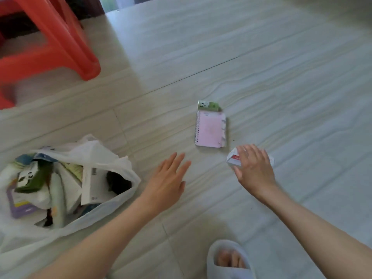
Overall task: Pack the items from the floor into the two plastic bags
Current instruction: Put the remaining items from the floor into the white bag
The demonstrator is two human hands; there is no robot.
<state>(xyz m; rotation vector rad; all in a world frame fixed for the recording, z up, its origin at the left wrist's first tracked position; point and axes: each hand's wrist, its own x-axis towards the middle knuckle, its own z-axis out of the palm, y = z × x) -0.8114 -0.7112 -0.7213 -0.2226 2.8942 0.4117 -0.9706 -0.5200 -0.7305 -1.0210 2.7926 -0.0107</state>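
Observation:
A white plastic bag lies open on the floor at the lower left, filled with several boxes and packets. A pink spiral notebook lies flat on the tiles in the middle. Touching its far end is a small green and white packet. My right hand rests on top of a small white box with a red stripe, fingers curled over it. My left hand hovers flat with fingers apart between the bag and the notebook, holding nothing. Only one bag is in view.
An orange plastic stool stands at the upper left, beyond the bag. My foot in a pale blue slipper is at the bottom edge. The pale tiled floor stretches to the right and far side.

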